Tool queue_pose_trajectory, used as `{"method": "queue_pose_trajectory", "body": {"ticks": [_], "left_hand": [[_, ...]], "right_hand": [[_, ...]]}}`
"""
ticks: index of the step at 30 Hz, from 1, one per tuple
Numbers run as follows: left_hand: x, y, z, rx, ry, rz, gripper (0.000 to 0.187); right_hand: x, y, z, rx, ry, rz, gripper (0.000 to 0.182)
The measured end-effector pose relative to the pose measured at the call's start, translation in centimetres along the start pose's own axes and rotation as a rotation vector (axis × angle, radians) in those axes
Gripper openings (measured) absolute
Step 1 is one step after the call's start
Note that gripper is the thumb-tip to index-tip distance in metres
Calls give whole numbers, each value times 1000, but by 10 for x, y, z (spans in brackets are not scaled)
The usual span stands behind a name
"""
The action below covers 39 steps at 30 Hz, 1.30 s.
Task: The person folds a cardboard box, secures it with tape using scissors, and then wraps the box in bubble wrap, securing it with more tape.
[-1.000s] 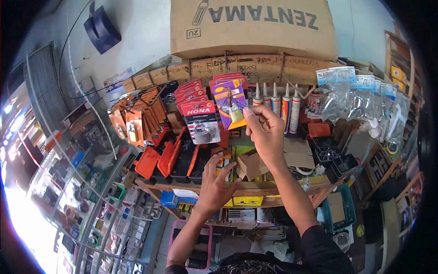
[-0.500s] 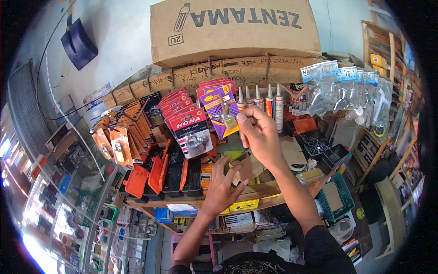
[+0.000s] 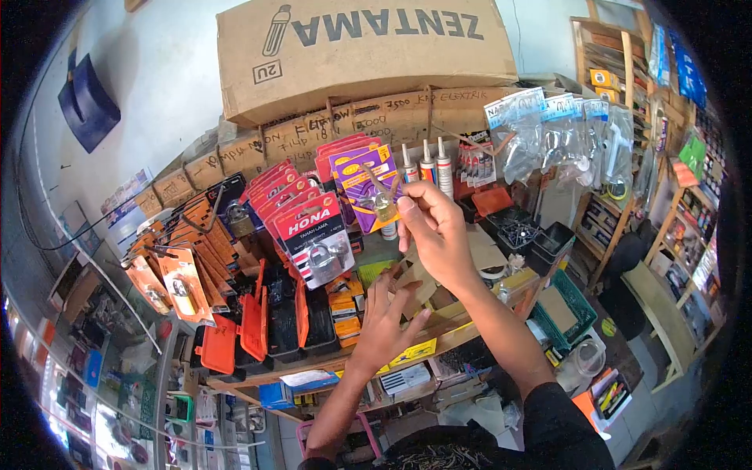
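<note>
My right hand (image 3: 439, 235) has its thumb and fingers pinched at the right edge of a purple carded padlock pack (image 3: 359, 188), which shows a small brass padlock and has a similar purple card behind it. Lower down, my left hand (image 3: 384, 317) hovers over the front of the wooden shelf, fingers spread and holding nothing. Just left of the purple pack hangs a row of red and white HONA padlock packs (image 3: 317, 243). Several sealant tubes (image 3: 443, 172) stand upright behind my right hand.
Orange-carded padlocks (image 3: 184, 286) hang at the left. Black bins with orange lids (image 3: 215, 345) line the shelf front. A large ZENTAMA carton (image 3: 360, 63) sits above. Plastic-bagged taps (image 3: 540, 145) hang at the right, above a green basket (image 3: 560, 309).
My view has turned a little, so the shelf appears farther left. My right hand stays at the purple padlock pack, which is tilted slightly more. My left hand remains open, low at the shelf front.
</note>
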<state>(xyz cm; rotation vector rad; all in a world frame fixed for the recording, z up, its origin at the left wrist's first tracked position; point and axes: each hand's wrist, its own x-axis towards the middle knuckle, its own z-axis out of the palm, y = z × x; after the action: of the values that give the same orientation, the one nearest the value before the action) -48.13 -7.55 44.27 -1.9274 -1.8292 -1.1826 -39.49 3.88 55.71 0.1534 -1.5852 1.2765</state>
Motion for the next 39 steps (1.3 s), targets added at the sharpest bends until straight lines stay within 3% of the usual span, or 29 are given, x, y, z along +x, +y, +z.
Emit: {"method": "queue_pose_trajectory", "body": {"ticks": [18,26,29,31,34,35,39], "left_hand": [[-10,-3,-16,-80,7,40,48],[-24,8,12,-170,-27,-18,56],[-25,6,34,25,7,-49,66],[-17,-2,43,111,48,-101,68],[-5,-19,59,240,77,-160,74],[-3,-24,67,266,51,-150,76],[12,-35,84,400,69,-125,80]], "right_hand": [[-39,-64,-13,182,46,64,17],[-23,-93,-11,131,78,-107,23],[-13,-103,-8,139,154,-203,25],[-10,-102,-13,78,217,-395,24],[-29,-91,-35,-46,372,-385,21],[-37,-84,-52,-120,239,-400,18],[-66,-49,-88,-232,255,-38,15]]}}
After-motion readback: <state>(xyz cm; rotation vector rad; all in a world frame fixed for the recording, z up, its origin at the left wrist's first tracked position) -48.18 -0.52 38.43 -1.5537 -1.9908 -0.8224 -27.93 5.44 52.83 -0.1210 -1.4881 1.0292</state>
